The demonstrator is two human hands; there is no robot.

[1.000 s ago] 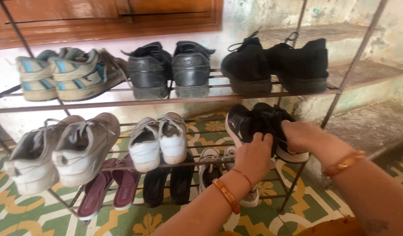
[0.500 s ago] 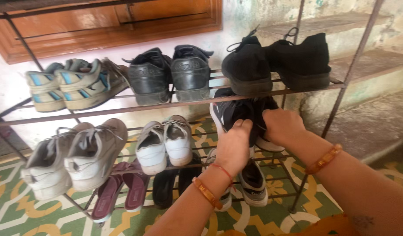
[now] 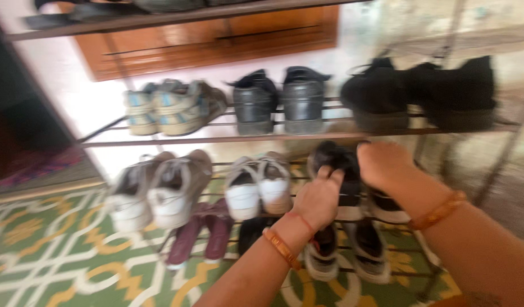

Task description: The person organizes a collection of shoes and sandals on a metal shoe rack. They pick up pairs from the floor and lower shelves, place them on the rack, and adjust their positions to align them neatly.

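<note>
Tightly framed by the metal shoe rack (image 3: 228,138): middle tier's right end, low under the bar above, just right of the white sneakers (image 3: 258,186). Black sneakers with white soles (image 3: 353,185) there, gripped at the heels by both hands. Left hand (image 3: 320,199) closed on the near heel; right hand (image 3: 384,165) clasped over the tops. Grey sneakers (image 3: 347,256) directly beneath. Blurred throughout.

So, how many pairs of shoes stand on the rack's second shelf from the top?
3: a beige pair with blue stripes at left, a black leather pair in the middle, a black fabric pair at right. The picture is blurred.
</note>
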